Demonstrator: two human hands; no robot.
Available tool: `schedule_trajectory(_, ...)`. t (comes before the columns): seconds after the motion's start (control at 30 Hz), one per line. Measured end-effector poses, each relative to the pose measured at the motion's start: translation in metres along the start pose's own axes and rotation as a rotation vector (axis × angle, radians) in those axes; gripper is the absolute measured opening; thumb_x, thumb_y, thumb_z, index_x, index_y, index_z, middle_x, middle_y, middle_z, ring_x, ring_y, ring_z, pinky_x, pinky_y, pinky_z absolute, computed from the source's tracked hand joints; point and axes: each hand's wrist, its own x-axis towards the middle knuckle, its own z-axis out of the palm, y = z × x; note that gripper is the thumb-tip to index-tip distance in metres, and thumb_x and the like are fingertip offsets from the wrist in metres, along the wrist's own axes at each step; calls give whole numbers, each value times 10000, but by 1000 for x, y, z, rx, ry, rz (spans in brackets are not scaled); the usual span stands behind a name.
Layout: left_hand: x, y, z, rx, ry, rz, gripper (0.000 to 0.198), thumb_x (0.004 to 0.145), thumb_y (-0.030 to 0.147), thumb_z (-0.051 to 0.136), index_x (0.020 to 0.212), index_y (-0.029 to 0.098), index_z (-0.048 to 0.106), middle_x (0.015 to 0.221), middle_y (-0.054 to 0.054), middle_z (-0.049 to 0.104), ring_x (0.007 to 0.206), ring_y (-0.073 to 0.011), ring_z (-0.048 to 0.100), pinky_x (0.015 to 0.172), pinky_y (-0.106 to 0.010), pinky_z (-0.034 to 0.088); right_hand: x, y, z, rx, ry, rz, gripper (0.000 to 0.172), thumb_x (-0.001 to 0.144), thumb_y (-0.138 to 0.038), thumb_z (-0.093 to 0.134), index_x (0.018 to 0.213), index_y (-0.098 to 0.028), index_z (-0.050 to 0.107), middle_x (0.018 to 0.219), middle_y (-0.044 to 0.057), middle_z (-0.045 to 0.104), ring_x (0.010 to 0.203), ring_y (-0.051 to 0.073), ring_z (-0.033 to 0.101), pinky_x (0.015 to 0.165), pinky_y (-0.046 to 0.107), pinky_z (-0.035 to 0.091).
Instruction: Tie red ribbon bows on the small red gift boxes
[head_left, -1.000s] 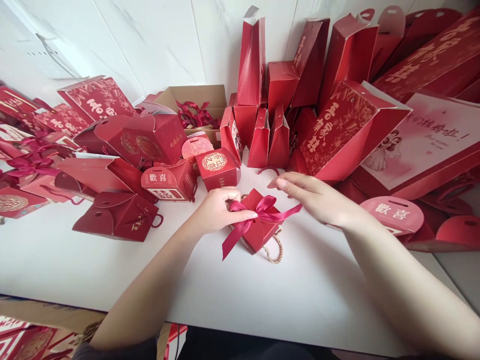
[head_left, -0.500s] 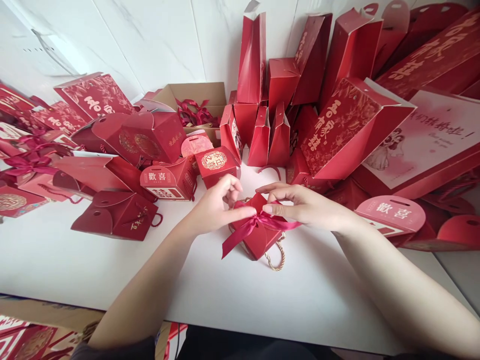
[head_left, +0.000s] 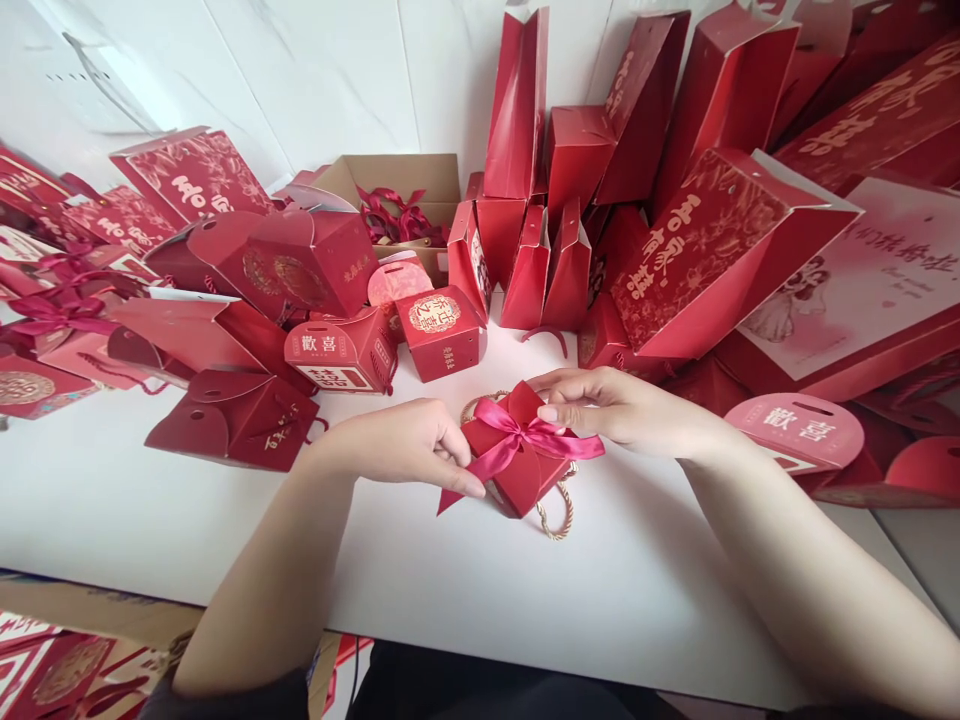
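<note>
In front of me on the white table sits a small red gift box (head_left: pixel 517 480) with folded top flaps. A magenta ribbon (head_left: pixel 523 432) is tied in a bow across its top. My left hand (head_left: pixel 420 445) is closed at the box's left side, thumb and fingers pinching the ribbon's left tail. On the far right side, my right hand (head_left: pixel 607 405) has its thumb and bent fingers closed on the ribbon near the right loop. A twisted gold cord handle (head_left: pixel 568 510) lies against the table at the box's right; another stretch of cord shows behind the box.
Red gift boxes (head_left: pixel 232 425) crowd the left side. A cardboard carton (head_left: pixel 337 185) with loose ribbons stands at the back. Tall red bags (head_left: pixel 517 110) and a large tilted box (head_left: pixel 720 260) fill the back right. A pink-topped box (head_left: pixel 795 430) lies beyond my right forearm.
My left hand has moved from the bow's knot down and left to the ribbon's left tail. My right hand stays near the right loop, and the bow looks flatter and more spread.
</note>
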Motion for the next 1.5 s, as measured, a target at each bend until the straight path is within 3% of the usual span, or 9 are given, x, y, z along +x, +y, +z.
schedule_trajectory(0.2,4,-4,-1,-39,-16,31,335,731,435,698,545,161,652,495,29,381,467,-82,282,433,-264,207,-3,0,0,12,28,14,477,810,-651,571,711,-194,664,669,14,623,652,178,560,621,300,430)
schedule_trajectory(0.47,7,-3,1,-7,-38,64,338,737,393,696,502,161,621,457,35,362,439,-76,273,424,-270,179,-3,0,-1,-79,37,30,462,823,-634,556,730,-194,663,700,11,641,652,169,546,625,291,420)
schedule_trajectory(0.7,3,-11,-1,83,-37,-18,335,720,476,706,562,181,699,498,0,567,438,-101,439,425,-250,262,-2,3,-1,27,104,-3,409,842,-608,558,811,-207,634,773,20,643,715,183,578,654,298,438)
schedule_trajectory(0.9,9,-27,-4,300,169,-138,330,570,343,781,861,205,707,753,-1,679,626,-162,604,500,-223,359,-18,0,-15,-197,209,98,402,929,-600,413,1003,-245,585,887,21,634,799,192,570,716,299,431)
schedule_trajectory(1.0,14,-30,-4,233,223,31,641,563,271,787,1182,224,626,1046,-45,690,878,-211,657,673,-246,483,-28,-4,-23,-345,56,158,360,924,-566,443,917,-238,589,817,15,634,740,198,567,683,300,409)
schedule_trajectory(1.13,24,-34,0,27,223,270,960,615,184,768,1478,278,357,1448,-93,488,1226,-262,563,944,-311,489,-32,-5,-26,-383,-97,144,317,892,-520,519,833,-215,581,786,24,617,719,196,548,640,291,386)
schedule_trajectory(1.23,40,-42,8,-103,120,398,979,668,178,757,1515,266,274,1481,-103,450,1330,-277,479,1064,-360,425,-29,-4,-22,-376,-114,56,302,893,-483,524,797,-198,557,748,11,582,692,175,518,621,283,371)
schedule_trajectory(1.37,61,-51,20,-243,-60,505,1256,572,232,853,1554,256,70,1511,-146,397,1362,-322,436,1082,-415,417,-24,-4,-14,-335,-131,-27,311,902,-468,503,769,-191,548,674,-24,515,605,134,434,578,270,333)
schedule_trajectory(1.5,58,-42,22,-202,43,506,1167,590,214,844,1541,235,168,1528,-173,347,1373,-331,417,1092,-414,411,-30,-10,-15,-361,-92,-33,328,911,-459,492,719,-194,521,642,-35,482,584,123,409,569,267,319)
